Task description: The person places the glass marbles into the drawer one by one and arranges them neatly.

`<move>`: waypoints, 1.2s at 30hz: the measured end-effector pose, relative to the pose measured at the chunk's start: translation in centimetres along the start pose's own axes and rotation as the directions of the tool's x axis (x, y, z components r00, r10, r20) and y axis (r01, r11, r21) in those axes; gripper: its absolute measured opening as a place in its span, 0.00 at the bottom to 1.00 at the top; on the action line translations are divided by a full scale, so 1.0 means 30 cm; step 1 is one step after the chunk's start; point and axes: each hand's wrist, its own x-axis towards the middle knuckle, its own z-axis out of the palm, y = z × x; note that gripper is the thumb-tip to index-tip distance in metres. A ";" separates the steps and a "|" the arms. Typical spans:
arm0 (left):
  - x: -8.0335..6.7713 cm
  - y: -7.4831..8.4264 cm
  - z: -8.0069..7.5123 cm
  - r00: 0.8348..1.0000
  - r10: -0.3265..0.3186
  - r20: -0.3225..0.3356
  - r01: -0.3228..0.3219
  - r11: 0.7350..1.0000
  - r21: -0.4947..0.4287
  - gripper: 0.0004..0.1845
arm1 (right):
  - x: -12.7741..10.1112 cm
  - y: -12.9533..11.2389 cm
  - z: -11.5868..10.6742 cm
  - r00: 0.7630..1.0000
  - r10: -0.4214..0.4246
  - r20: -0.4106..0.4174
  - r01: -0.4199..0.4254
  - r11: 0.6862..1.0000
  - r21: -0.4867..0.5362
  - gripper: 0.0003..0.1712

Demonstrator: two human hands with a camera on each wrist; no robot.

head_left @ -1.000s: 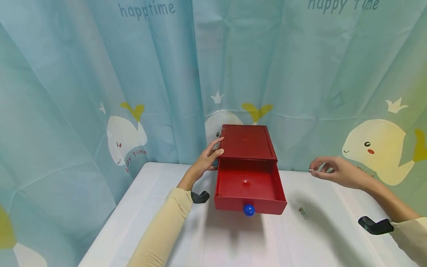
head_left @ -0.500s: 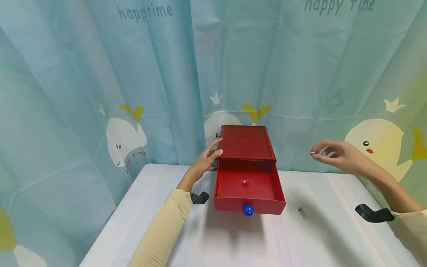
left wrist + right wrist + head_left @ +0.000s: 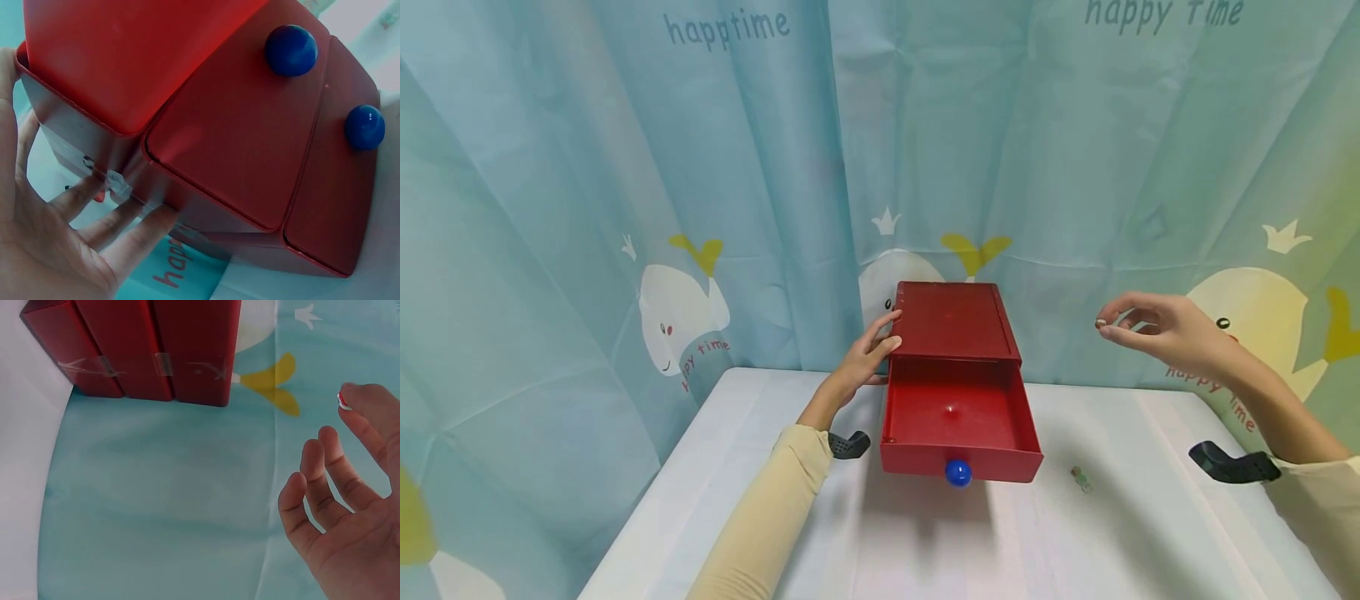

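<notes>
Your left hand [image 3: 867, 354] lies flat and relaxed against the left side of the red drawer box [image 3: 957, 321] at the table's [image 3: 715, 500] far edge, its top drawer [image 3: 958, 425] already pulled out. Your right hand [image 3: 1157, 329] is raised, pinching a small bead [image 3: 342, 400] (another bead [image 3: 1080, 477] waits near the drawer's front right corner), so dropping it in seems left.

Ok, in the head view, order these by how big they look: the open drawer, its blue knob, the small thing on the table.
1. Drawer
2. Knob
3. Small thing, the smallest; too small to identify.
</notes>
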 end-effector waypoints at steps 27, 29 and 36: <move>0.002 -0.007 -0.002 1.000 0.015 0.012 -0.014 1.000 -0.005 0.33 | 0.168 -0.193 0.030 0.954 -0.165 0.250 0.153 0.986 0.069 0.09; 0.003 -0.006 -0.002 1.000 0.015 0.014 -0.015 1.000 -0.005 0.34 | 0.187 -0.211 0.040 0.944 -0.182 0.275 0.164 0.983 0.085 0.09; 0.002 -0.002 -0.003 1.000 0.010 0.016 -0.010 1.000 -0.010 0.34 | 0.253 -0.272 0.076 0.916 -0.193 0.351 0.168 0.981 0.102 0.07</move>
